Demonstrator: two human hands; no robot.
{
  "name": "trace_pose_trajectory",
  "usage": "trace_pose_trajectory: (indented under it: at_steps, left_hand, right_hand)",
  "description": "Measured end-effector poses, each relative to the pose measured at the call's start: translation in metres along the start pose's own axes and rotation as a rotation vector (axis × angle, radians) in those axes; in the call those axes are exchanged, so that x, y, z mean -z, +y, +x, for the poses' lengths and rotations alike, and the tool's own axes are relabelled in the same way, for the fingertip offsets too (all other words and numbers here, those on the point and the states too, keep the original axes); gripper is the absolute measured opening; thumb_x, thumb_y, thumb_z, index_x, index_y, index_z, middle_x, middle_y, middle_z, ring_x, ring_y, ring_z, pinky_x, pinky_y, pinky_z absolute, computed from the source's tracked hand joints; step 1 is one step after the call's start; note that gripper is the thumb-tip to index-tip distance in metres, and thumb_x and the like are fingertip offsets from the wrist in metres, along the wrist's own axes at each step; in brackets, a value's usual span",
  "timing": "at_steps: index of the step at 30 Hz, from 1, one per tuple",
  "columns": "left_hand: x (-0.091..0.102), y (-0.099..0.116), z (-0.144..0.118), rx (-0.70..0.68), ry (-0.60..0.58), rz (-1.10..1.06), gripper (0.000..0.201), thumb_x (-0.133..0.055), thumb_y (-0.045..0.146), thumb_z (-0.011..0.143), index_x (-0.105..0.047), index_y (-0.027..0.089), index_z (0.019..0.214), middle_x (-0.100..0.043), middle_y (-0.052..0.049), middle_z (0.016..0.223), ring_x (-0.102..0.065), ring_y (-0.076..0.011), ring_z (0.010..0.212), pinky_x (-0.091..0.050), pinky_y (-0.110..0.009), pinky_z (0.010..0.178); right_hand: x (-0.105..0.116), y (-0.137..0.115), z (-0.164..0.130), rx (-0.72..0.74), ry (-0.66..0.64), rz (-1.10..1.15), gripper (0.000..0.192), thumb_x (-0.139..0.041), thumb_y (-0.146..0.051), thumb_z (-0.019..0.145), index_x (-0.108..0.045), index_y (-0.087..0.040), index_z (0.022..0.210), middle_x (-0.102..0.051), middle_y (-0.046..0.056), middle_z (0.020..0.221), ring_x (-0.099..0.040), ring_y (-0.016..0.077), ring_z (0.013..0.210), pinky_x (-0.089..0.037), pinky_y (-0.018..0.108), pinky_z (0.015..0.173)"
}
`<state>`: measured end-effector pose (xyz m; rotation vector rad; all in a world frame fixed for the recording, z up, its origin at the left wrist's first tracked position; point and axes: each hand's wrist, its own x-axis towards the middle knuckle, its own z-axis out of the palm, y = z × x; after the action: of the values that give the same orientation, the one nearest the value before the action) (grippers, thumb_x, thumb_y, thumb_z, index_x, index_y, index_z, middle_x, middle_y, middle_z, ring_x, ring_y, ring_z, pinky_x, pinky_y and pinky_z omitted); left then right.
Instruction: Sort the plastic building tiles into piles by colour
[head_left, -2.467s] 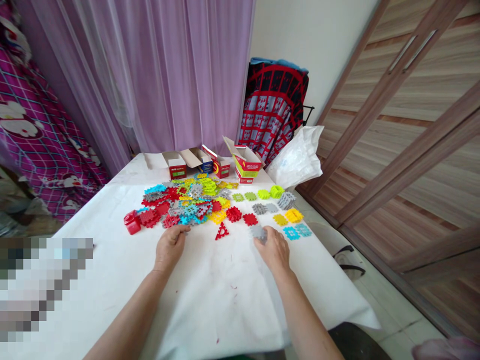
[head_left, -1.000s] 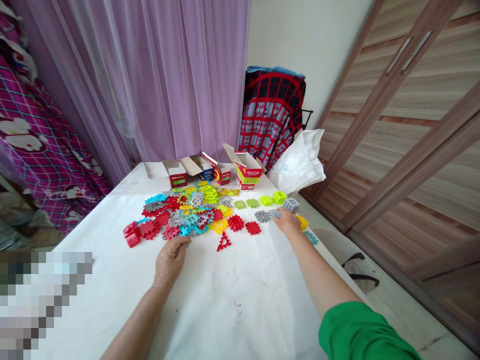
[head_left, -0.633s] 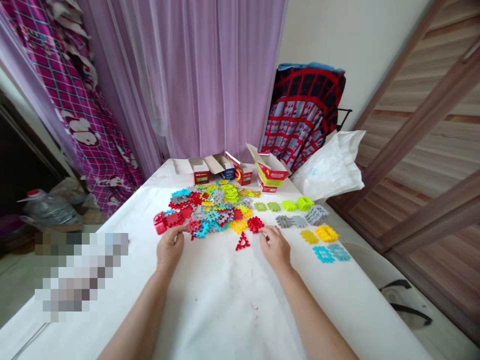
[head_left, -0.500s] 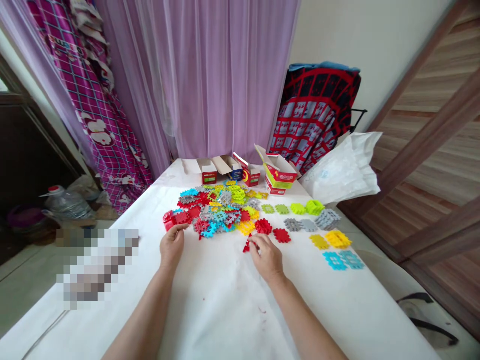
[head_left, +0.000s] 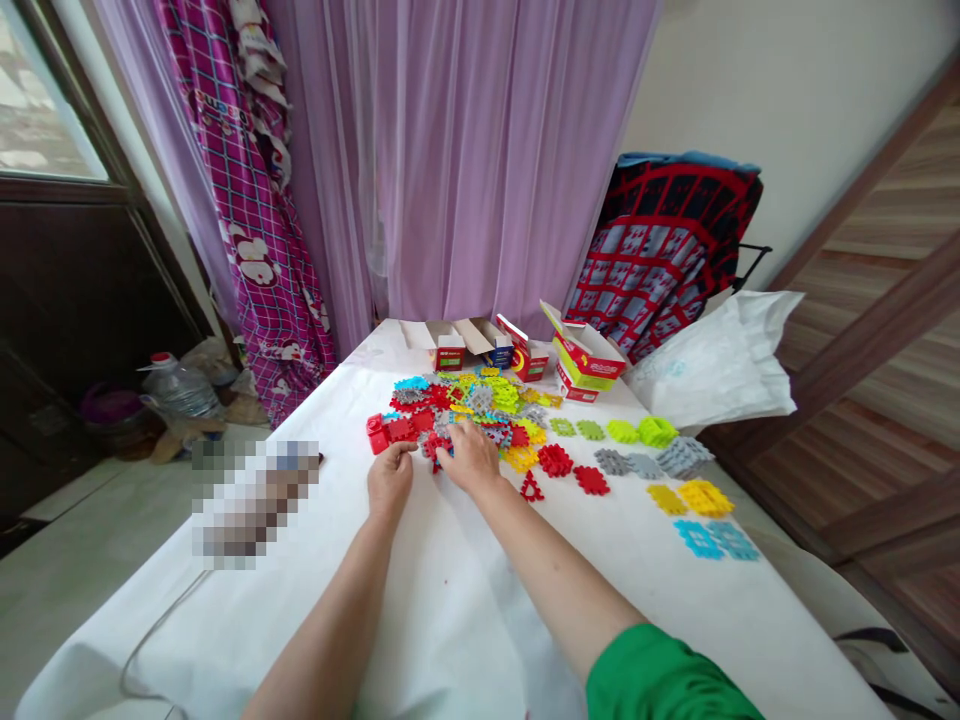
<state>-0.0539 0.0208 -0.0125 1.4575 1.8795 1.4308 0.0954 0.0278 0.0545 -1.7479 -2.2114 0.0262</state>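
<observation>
My right hand (head_left: 469, 458) lies palm down on the near edge of the mixed pile of toothed tiles (head_left: 469, 410), fingers curled into the jumble around a red tile (head_left: 433, 446); I cannot tell whether I have it pinched yet. My left hand (head_left: 390, 475) sits just at nine o'clock of the right one, its fingertips touching the red pieces beside the red block (head_left: 376, 433), loosely curled and, as far as I can see, holding nothing. The pile covers the middle of the white tablecloth (head_left: 450, 600), and at three o'clock of it the tiles already laid out by colour run in rows: red tiles (head_left: 574, 470), green tiles (head_left: 622, 431), grey tiles (head_left: 652, 460), yellow tiles (head_left: 690, 496) and blue tiles (head_left: 716, 540). To do this well I judge I should steady the neighbouring pieces with the left fingers, since the teeth snag, and lift one tile straight up by its edges. A sideways drag would likely pull others along. A red triangle (head_left: 532, 489) lies apart at four o'clock of my right hand.
</observation>
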Motion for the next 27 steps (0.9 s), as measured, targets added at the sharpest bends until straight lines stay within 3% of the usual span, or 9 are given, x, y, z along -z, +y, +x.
trace_pose_trajectory:
  at_steps: [6,10,13,18,22,27]
  left_hand:
    - [0.000,0.004,0.000,-0.008,-0.023,0.013,0.027,-0.048,0.016,0.077,-0.072,0.027,0.083,-0.077,0.003,0.090,-0.071,-0.0182,0.087,-0.053,-0.030,0.082]
    - [-0.001,0.002,0.000,0.002,-0.028,0.022,0.027,-0.048,0.018,0.078,-0.072,0.027,0.086,-0.077,0.003,0.091,-0.070,-0.0188,0.088,-0.053,-0.030,0.081]
    - [-0.002,0.001,-0.001,0.009,-0.027,0.023,0.027,-0.048,0.019,0.078,-0.073,0.027,0.085,-0.077,0.003,0.090,-0.070,-0.0188,0.085,-0.053,-0.030,0.079]
    - [-0.001,0.002,0.000,0.017,-0.017,0.030,0.026,-0.048,0.020,0.077,-0.073,0.027,0.083,-0.077,0.003,0.087,-0.069,-0.0188,0.083,-0.052,-0.029,0.077]
    - [0.000,0.002,0.000,0.013,-0.014,0.041,0.026,-0.048,0.022,0.076,-0.073,0.027,0.083,-0.076,0.003,0.084,-0.069,-0.0187,0.078,-0.052,-0.028,0.072]
    - [0.001,0.003,-0.001,-0.003,-0.020,0.055,0.026,-0.048,0.023,0.076,-0.073,0.027,0.083,-0.076,0.003,0.084,-0.069,-0.0187,0.076,-0.052,-0.028,0.071]
  right_hand:
    - [0.002,-0.013,0.028,-0.031,-0.083,-0.083,0.026,-0.054,-0.034,0.087,-0.070,-0.021,0.102,-0.064,0.011,0.110,-0.057,0.0232,0.103,-0.045,0.031,0.081]
    - [0.005,0.007,0.027,-0.117,0.054,0.089,0.029,-0.045,-0.031,0.091,-0.072,-0.025,0.098,-0.068,0.006,0.105,-0.061,0.0186,0.094,-0.044,0.026,0.077]
    - [0.002,0.034,0.014,-0.285,0.188,0.415,0.033,-0.044,-0.037,0.089,-0.073,-0.022,0.094,-0.071,0.004,0.090,-0.062,0.0177,0.084,-0.045,0.024,0.072]
    - [-0.017,0.069,-0.021,-0.532,0.231,0.927,0.040,-0.053,-0.048,0.076,-0.073,-0.016,0.086,-0.065,0.001,0.065,-0.059,0.0165,0.063,-0.045,0.024,0.059]
    - [-0.029,0.081,-0.043,-0.596,0.259,0.991,0.039,-0.056,-0.051,0.071,-0.073,-0.016,0.080,-0.063,-0.001,0.060,-0.057,0.0150,0.057,-0.045,0.024,0.056]
    - [-0.031,0.091,-0.060,-0.632,0.235,0.860,0.034,-0.053,-0.046,0.074,-0.072,-0.019,0.082,-0.068,0.000,0.067,-0.061,0.0160,0.062,-0.047,0.024,0.060]
